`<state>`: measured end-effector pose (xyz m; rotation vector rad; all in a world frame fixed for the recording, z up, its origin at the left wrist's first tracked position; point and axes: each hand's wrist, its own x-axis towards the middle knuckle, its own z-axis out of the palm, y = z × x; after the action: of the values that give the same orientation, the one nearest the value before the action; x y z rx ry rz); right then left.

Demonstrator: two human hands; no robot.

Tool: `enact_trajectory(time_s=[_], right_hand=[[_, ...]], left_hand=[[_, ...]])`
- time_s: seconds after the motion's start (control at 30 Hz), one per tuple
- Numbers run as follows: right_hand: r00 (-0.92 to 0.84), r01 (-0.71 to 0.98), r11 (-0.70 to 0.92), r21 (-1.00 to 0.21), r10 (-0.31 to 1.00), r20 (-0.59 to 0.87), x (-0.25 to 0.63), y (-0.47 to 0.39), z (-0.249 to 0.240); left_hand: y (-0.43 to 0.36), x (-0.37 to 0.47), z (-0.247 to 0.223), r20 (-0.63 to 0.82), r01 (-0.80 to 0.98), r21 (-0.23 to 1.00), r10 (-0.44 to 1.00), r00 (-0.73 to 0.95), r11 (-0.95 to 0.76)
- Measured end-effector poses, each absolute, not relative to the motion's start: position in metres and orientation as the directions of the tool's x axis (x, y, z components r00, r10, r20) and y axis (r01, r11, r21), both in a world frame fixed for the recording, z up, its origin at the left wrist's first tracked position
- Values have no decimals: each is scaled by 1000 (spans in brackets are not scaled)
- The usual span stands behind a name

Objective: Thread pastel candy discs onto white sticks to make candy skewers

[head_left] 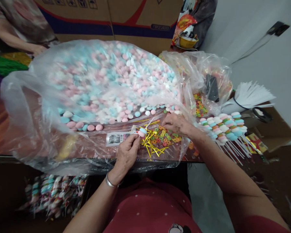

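My left hand (pixel 128 149) is closed in a pinch on a marshmallow skewer (pixel 142 132), which carries pink and blue marshmallows on a thin white stick. My right hand (pixel 176 124) hovers low over loose ring candies (pixel 161 137) in orange, green and red. Its fingers are curled together, and whatever sits between them is hidden. Gold twist ties (pixel 150 147) lie in a loose heap between my hands. Behind them, a large clear plastic bag (pixel 24 94) spills pink, white and blue marshmallows (pixel 94 127) towards me.
Stacked finished skewers (pixel 224 127) lie at the right, near a container of white sticks (pixel 249 94). A bag of ring candies (pixel 200 105) stands behind my right hand. More skewers (pixel 55 194) sit below the table at left. Another person's hand (pixel 38 50) touches the bag's far left.
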<state>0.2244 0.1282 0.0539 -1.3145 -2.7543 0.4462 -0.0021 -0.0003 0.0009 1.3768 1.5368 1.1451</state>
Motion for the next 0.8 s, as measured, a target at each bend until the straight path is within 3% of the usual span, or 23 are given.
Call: enact_trajectory(time_s=[0.13,0.37,0.5,0.6,0.67,0.73,0.8], right_hand=[[-620,784,598,-166,767,-168,220,127,46],[-566,821,570,6,816,-114,211,108,45],[-568,823,568,17,823,-24,208,95,44],[-536,830,539,-141,842,65,210,93,42],[-443,795,455,-401,887,129,212,96,39],[-342,628,325,-707,931,124,214,100,36],[-283,393,187,-900,956,76,214,102,32]], left_hand=[[0,-2,2,8,310,950,991,-131,34],[1,-2,0,16,310,950,991,-135,27],[1,-1,2,25,305,952,990,-138,19],[1,-1,4,49,329,944,990,-129,-4],[1,-1,5,70,353,935,991,-110,-27],[1,0,5,88,383,923,993,-83,-50],[1,1,4,101,414,908,993,-60,-67]])
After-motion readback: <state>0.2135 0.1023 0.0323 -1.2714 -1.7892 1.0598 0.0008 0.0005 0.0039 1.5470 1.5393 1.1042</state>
